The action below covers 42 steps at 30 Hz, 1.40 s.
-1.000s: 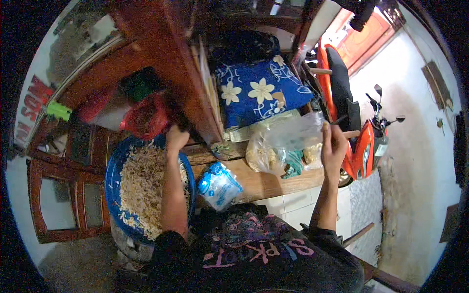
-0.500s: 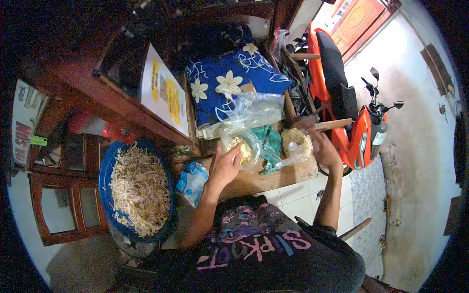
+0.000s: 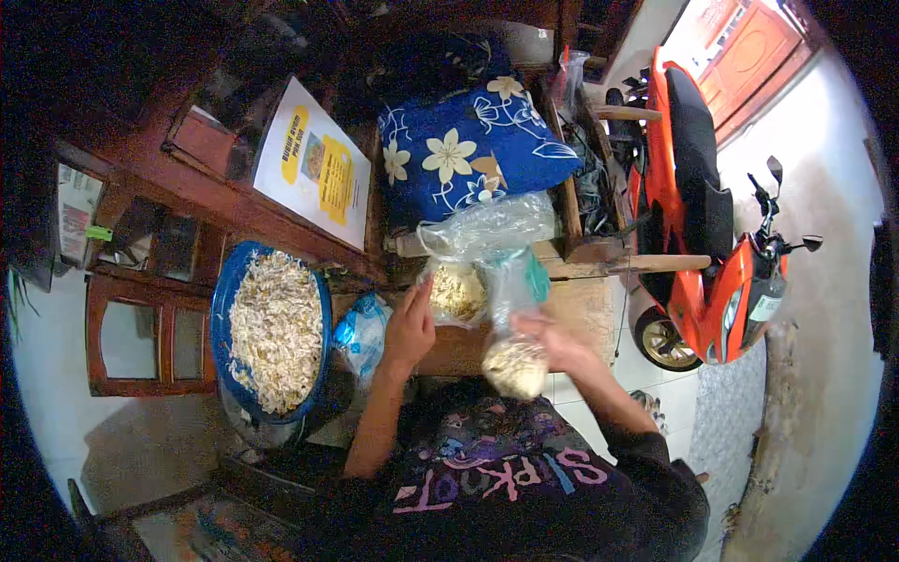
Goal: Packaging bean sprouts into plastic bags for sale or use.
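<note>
My right hand (image 3: 554,345), blurred by motion, grips the neck of a clear plastic bag (image 3: 516,368) in front of my chest. Pale yellow, shredded-looking stuff fills the bag's lower end, and its clear top reaches up over the bench. A second filled plastic bag (image 3: 457,292) rests on the wooden bench (image 3: 579,309). Against the left side of that bag is my left hand (image 3: 410,328), with its fingers stretched upward. A green cloth or bag (image 3: 537,277) is partly hidden behind the raised bag.
Left of the bench stands a blue tub (image 3: 221,309) heaped with shredded, pale stuff. Beside it lies a blue-and-white plastic package (image 3: 365,330). Clear plastic bags (image 3: 496,228) and a blue flowered cushion (image 3: 473,155) sit behind. An orange motorbike (image 3: 693,244) is parked at right.
My right hand has swung in from the right, carrying the filled bag off the bench toward my chest. My left hand has shifted slightly left and down beside the other bag.
</note>
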{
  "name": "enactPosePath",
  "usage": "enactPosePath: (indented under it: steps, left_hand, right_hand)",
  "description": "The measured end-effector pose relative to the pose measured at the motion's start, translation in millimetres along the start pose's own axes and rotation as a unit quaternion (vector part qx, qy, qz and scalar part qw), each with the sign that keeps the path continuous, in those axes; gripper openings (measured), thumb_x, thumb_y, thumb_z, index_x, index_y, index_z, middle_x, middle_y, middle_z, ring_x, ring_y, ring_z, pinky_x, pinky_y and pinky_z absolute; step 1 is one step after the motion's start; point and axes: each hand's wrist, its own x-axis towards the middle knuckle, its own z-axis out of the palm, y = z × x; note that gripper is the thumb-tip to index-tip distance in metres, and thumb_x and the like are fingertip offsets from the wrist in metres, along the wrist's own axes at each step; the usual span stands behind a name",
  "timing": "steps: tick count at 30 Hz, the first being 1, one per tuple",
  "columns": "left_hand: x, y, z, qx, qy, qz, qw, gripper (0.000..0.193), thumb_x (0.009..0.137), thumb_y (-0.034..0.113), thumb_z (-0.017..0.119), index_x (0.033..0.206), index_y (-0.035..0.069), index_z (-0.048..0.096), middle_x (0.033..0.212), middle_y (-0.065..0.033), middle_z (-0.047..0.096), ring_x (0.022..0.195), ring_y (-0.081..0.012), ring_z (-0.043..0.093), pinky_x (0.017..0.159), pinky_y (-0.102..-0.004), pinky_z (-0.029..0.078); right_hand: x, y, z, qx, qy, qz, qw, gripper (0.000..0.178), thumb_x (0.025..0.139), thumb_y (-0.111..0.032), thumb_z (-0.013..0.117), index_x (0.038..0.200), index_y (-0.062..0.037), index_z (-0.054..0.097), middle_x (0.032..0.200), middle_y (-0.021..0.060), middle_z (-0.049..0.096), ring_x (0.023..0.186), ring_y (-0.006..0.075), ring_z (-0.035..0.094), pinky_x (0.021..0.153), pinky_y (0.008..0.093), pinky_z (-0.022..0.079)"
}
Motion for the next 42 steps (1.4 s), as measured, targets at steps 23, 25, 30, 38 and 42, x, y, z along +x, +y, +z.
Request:
enactPosePath:
  steps: [23,25,30,38,42]
  left_hand:
    - [-24.6,42.0,27.5,0.047,0.013,-0.189,0.981,0.076,0.060,0.001,0.075,0.130,0.003,0.044,0.127,-0.0250,0.043,0.118,-0.0419,0.043,0.099,-0.0442,0.038]
    - [-17.3,38.5,32.1,0.067,0.021,-0.192,0.979,0.074,0.064,0.002,0.074,0.130,-0.001,0.042,0.131,-0.0260,0.039,0.118,-0.0427,0.043,0.098,-0.0438,0.039]
    - [-16.3,35.3,8.5,-0.028,0.061,-0.138,0.988,0.063,0.070,0.008,0.073,0.126,-0.004,0.045,0.122,-0.0250,0.046,0.113,-0.0412,0.047,0.094,-0.0433,0.041]
    - [-12.8,23.9,23.6,-0.118,0.146,-0.170,0.967,0.045,0.075,0.009,0.068,0.118,0.001,0.055,0.109,-0.0219,0.057,0.104,-0.0394,0.054,0.090,-0.0427,0.044]
    - [-19.4,18.1,25.8,-0.030,0.121,-0.127,0.984,0.044,0.075,0.003,0.062,0.118,0.004,0.057,0.110,-0.0212,0.057,0.103,-0.0381,0.055,0.087,-0.0435,0.045]
  right_hand:
    - [95.1,-1.6,21.9,-0.233,-0.013,-0.298,0.926,0.046,0.090,-0.013,0.051,0.133,0.0020,0.041,0.123,0.0174,0.055,0.112,0.0261,0.054,0.091,0.0358,0.046]
    - [103.5,2.3,18.4,-0.389,0.028,-0.387,0.835,0.045,0.089,-0.013,0.052,0.130,0.0022,0.043,0.122,0.0207,0.057,0.110,0.0297,0.056,0.090,0.0374,0.047]
    - [89.2,-10.5,22.5,-0.584,0.071,-0.320,0.743,0.025,0.087,-0.018,0.060,0.106,-0.0029,0.061,0.093,0.0207,0.062,0.086,0.0387,0.060,0.071,0.0405,0.048]
    - [82.5,-11.8,56.9,-0.502,0.092,-0.546,0.664,0.020,0.085,-0.016,0.060,0.095,0.0016,0.060,0.088,0.0224,0.062,0.087,0.0410,0.059,0.071,0.0436,0.048]
    - [108.5,-14.2,29.1,-0.611,0.014,-0.474,0.634,0.017,0.086,-0.013,0.058,0.094,0.0019,0.059,0.082,0.0233,0.062,0.083,0.0450,0.059,0.071,0.0474,0.047]
